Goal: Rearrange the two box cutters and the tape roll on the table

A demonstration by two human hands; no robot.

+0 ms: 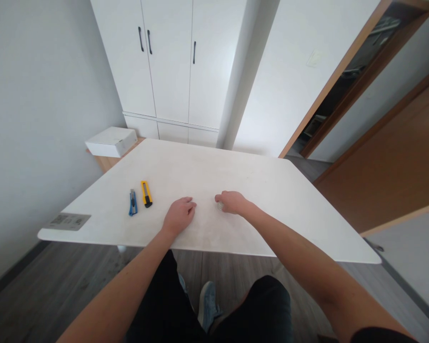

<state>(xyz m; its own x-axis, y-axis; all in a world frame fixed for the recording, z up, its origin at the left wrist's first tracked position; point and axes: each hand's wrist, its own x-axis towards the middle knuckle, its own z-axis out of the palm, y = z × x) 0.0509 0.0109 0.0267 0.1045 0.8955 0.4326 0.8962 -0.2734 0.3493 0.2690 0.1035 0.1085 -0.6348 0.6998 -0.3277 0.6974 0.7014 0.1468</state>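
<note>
My right hand (232,202) is closed around a small pale object (220,206) at the middle of the white table (267,190). Most of that object is hidden by the fingers, so its kind cannot be made out. My left hand (180,215) rests on the tabletop to the left, fingers partly stretched and holding nothing. Farther left lie two box cutters, a yellow one (146,193) with a black slider and a blue one (133,204) beside it. Neither hand touches them.
A label (67,221) is stuck on the table's near left corner. Behind the far left corner, a white box (111,141) sits on a wooden surface. White cabinets (171,62) stand beyond the table, and a wooden door (389,162) is at the right.
</note>
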